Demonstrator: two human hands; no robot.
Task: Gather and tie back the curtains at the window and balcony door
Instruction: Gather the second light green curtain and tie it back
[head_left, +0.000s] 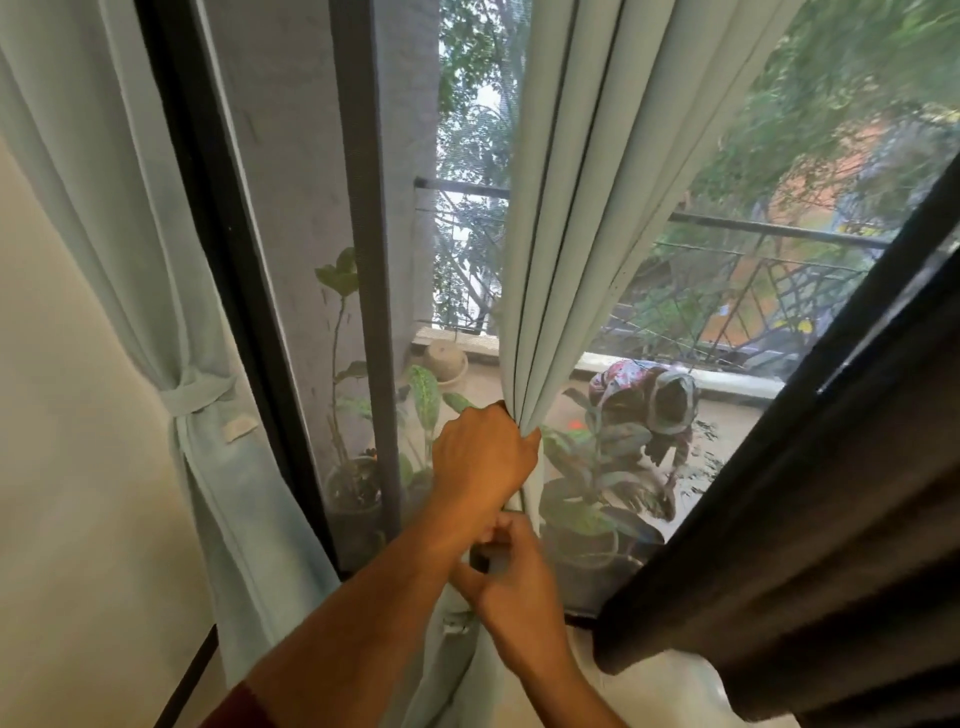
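A: What are the hands doing?

B: The left hand (480, 454) is wrapped around the middle curtain (571, 208), a pale green-grey panel, squeezing its folds into one bunch in front of the glass. The knuckles face the camera and the fingers curl round to the far side of the cloth.

A: And the other one?

B: The right hand (511, 577) sits just below the left, fingers bent, thumb and forefinger pinching something small against the gathered cloth. It is blurred and partly hidden behind the left forearm, so I cannot tell whether it is a tie-back or only a fold of the curtain.

A: Where are the other curtains?

B: A left curtain (130, 234) of the same pale colour hangs beside the wall and is already cinched with a tie-back (195, 397) of matching fabric. A dark curtain (831, 545) slants across the lower right corner, loose.

A: What shows beyond the glass?

B: A black door frame (218, 234) runs between the left curtain and the pane. Outside, potted plants (587, 483) stand on the balcony floor, a person (654, 405) crouches among them, and a metal railing (769, 228) runs behind, with trees past it.
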